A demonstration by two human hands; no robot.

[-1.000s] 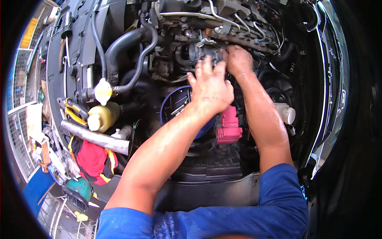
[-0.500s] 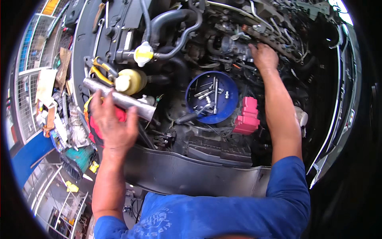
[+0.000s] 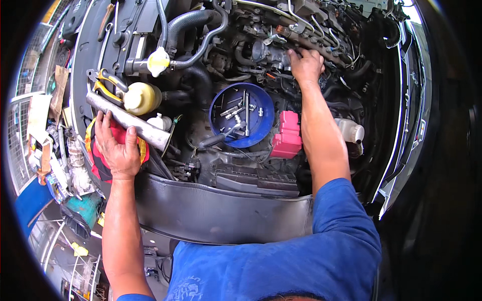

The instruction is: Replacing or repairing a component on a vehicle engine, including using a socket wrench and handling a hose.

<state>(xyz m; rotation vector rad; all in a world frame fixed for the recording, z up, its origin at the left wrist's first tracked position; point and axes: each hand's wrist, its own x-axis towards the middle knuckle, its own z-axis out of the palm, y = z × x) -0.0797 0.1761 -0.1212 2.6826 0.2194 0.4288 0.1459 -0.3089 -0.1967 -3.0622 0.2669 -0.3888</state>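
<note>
Metal tube [image 3: 128, 120] slants upper-left to lower-right beside spread left hand [image 3: 118, 150]; right hand [image 3: 305, 64] grips engine part [image 3: 273, 52]; blue tray [image 3: 242, 115] holds sockets.

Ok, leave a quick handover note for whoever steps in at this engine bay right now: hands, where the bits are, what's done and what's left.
Left hand: flat on the red cloth beside the metal pipe, gripping nothing.
Right hand: fingers on the engine parts at the back; whether it grips anything is hidden.
Blue tray: mid-bay, holding loose sockets and bolts; red cover right beside it.
Done: fasteners sit in the tray.
Left: the work under the right hand looks unfinished.
</note>
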